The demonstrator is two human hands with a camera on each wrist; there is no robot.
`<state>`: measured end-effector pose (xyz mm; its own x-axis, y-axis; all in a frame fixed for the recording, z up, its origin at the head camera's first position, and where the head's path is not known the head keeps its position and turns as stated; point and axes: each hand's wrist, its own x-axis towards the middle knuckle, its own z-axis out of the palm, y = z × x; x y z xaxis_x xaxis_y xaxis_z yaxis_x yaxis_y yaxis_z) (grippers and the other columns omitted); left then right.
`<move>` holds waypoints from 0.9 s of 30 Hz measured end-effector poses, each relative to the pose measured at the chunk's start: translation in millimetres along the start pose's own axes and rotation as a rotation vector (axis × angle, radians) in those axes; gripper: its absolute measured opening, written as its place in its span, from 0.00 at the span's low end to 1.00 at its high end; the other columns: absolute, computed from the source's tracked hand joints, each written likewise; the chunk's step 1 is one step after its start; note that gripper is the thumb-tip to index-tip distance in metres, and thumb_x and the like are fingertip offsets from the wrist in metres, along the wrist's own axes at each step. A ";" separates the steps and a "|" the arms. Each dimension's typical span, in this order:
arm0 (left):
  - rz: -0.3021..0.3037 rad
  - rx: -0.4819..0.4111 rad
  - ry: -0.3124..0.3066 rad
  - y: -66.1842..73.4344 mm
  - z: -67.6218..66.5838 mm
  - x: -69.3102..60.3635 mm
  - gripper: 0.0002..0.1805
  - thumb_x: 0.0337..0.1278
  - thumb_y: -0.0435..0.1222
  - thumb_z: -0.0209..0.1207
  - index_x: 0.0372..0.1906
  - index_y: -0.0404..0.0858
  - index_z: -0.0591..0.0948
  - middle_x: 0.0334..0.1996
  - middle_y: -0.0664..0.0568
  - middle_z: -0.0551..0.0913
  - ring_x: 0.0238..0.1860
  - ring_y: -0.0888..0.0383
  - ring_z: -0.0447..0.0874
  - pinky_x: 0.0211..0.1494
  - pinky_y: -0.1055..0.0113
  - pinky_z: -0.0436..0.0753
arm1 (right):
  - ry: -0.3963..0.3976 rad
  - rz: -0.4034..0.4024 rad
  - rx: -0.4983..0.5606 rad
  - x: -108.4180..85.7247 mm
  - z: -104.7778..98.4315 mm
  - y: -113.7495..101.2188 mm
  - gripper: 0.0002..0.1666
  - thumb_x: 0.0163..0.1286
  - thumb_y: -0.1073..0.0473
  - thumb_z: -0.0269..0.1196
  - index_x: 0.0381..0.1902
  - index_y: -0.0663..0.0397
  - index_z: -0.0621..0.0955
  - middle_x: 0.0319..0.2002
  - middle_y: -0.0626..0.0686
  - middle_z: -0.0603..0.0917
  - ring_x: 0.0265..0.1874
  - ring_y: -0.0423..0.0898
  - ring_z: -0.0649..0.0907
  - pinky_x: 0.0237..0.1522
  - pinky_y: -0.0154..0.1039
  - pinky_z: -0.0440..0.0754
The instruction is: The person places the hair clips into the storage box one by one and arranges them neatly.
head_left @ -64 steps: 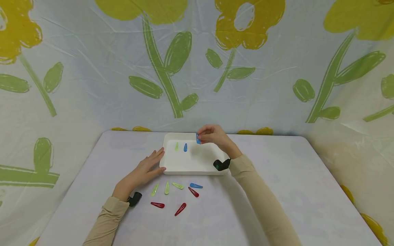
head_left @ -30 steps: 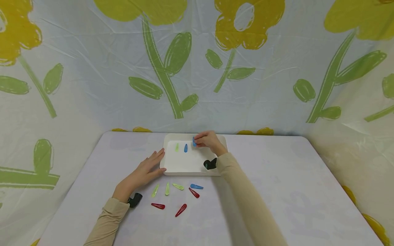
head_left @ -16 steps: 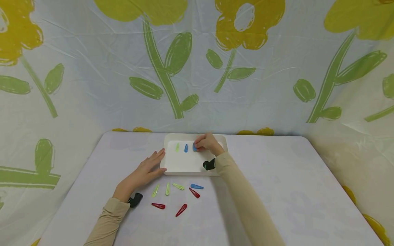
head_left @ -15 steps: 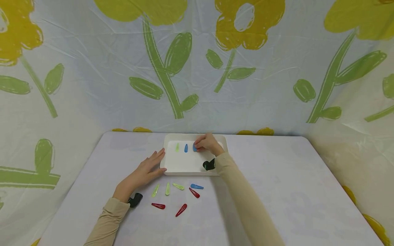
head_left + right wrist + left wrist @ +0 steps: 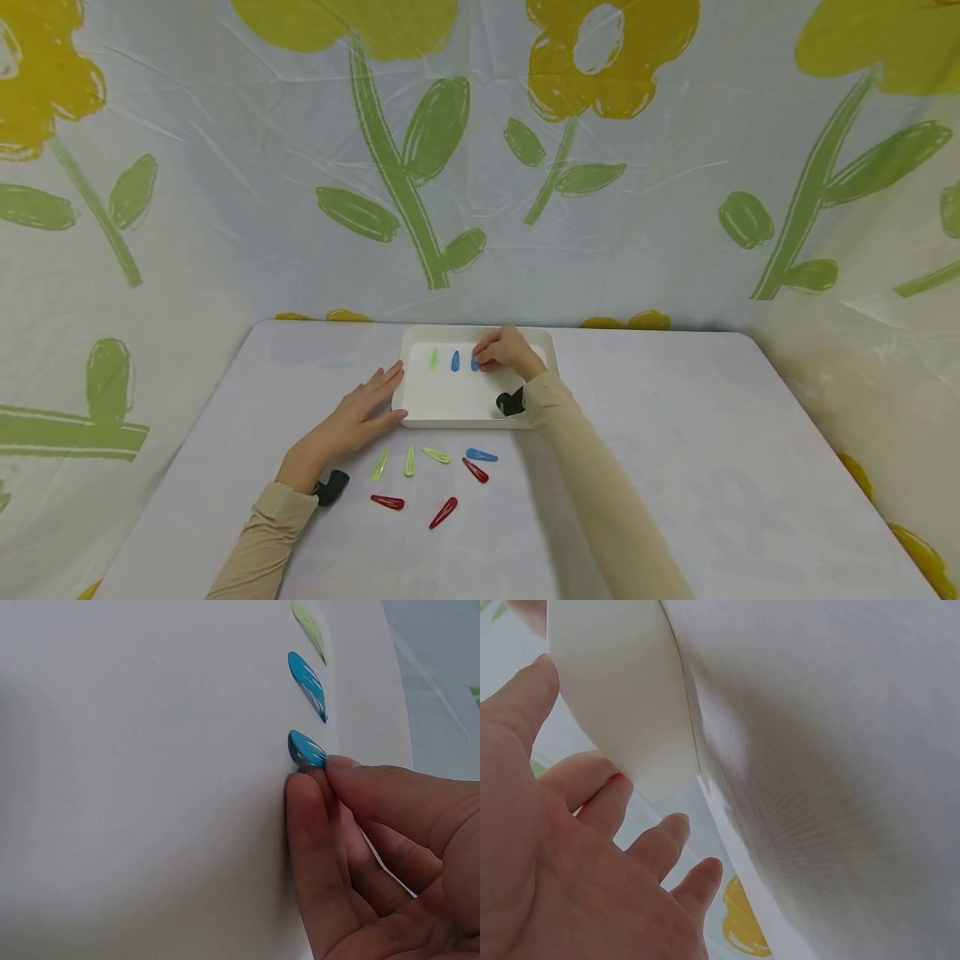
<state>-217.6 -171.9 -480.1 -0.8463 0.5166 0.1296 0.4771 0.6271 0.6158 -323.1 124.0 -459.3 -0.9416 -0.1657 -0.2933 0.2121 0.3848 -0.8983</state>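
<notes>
A: Nearest the camera, what is there?

B: Three dark-red teardrop-shaped hair clips (image 5: 387, 502) lie loose on a pale desk (image 5: 660, 467). Just beyond sit three lime-green hair clips (image 5: 380, 466) and one loose blue hair clip (image 5: 482, 455), short of a shallow white rectangular tray (image 5: 465, 423).

A: And the hands?

B: The left hand (image 5: 358, 418), fingers spread, touches the tray's left side and grips nothing. Farther in, the right hand (image 5: 512, 351) pinches a glossy blue teardrop-shaped clip (image 5: 307, 747) inside the tray, right of a matching blue clip (image 5: 455, 361) and a pale-green clip (image 5: 433, 359).

A: Which step?

B: Apparently placing, in line with that row. The next move seems to call for a gentle release and a straight lift, sparing the neighbour.

A: Room?

B: The tray's near half offers open floor; its far rim stands close behind the row, backed by a flower-printed backdrop (image 5: 285, 125).
</notes>
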 end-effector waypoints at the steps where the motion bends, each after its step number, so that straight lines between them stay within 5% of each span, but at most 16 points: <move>1: -0.003 -0.004 -0.001 0.6 -0.4 0.1 0.40 0.69 0.48 0.59 0.77 0.33 0.58 0.78 0.45 0.52 0.76 0.34 0.47 0.71 0.31 0.49 | 0.001 0.000 -0.011 -0.6 -0.2 -0.9 0.08 0.59 0.75 0.67 0.38 0.73 0.85 0.29 0.57 0.86 0.22 0.43 0.82 0.32 0.35 0.86; 27: -0.003 -0.012 -0.009 -0.5 0.4 1.3 0.40 0.69 0.47 0.59 0.77 0.33 0.58 0.78 0.45 0.52 0.76 0.35 0.45 0.72 0.32 0.48 | -0.120 -0.020 -0.264 1.1 -1.2 -3.8 0.10 0.65 0.74 0.61 0.43 0.71 0.85 0.23 0.51 0.82 0.21 0.40 0.80 0.32 0.32 0.83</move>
<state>-218.8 -171.3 -480.5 -0.8455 0.5202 0.1207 0.4717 0.6214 0.6256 -325.3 123.5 -455.9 -0.9039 -0.2754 -0.3274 0.1038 0.6012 -0.7923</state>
